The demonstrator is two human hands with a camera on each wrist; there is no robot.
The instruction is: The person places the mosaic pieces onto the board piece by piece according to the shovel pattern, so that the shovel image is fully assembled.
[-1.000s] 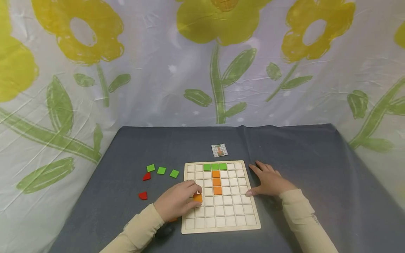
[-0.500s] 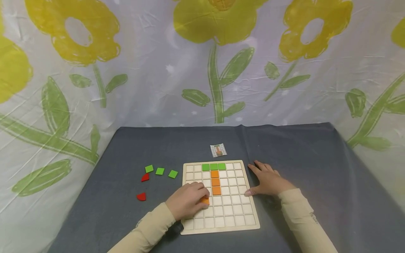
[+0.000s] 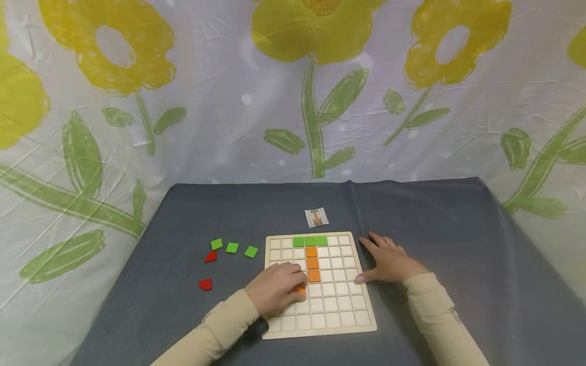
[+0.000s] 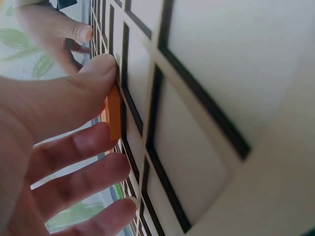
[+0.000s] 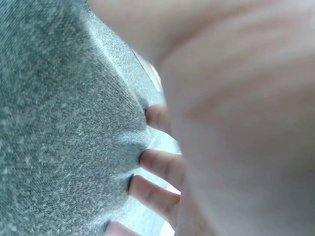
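A wooden grid board (image 3: pixel 327 320) lies on the dark cloth. Set in its far row are several green square tiles (image 3: pixel 310 241), with a column of orange tiles (image 3: pixel 312 263) below the middle one. My left hand (image 3: pixel 276 288) is over the board's left half and pinches an orange square tile (image 3: pixel 299 290) between thumb and fingers. In the left wrist view that orange tile (image 4: pixel 114 113) stands on edge to the camera, close to the grid. My right hand (image 3: pixel 389 262) rests at the board's right edge, thumb on the rim and fingers spread on the cloth (image 5: pixel 64 128).
Left of the board lie loose green tiles (image 3: pixel 232 247) and two red quarter-round pieces (image 3: pixel 205 284). Beyond the far edge sits a small printed pattern card (image 3: pixel 317 217). A flowered curtain (image 3: pixel 220 101) hangs behind the table.
My left hand has moved right across the board with the orange tile, to just below and left of the orange column. The right hand has stayed at the board's edge.
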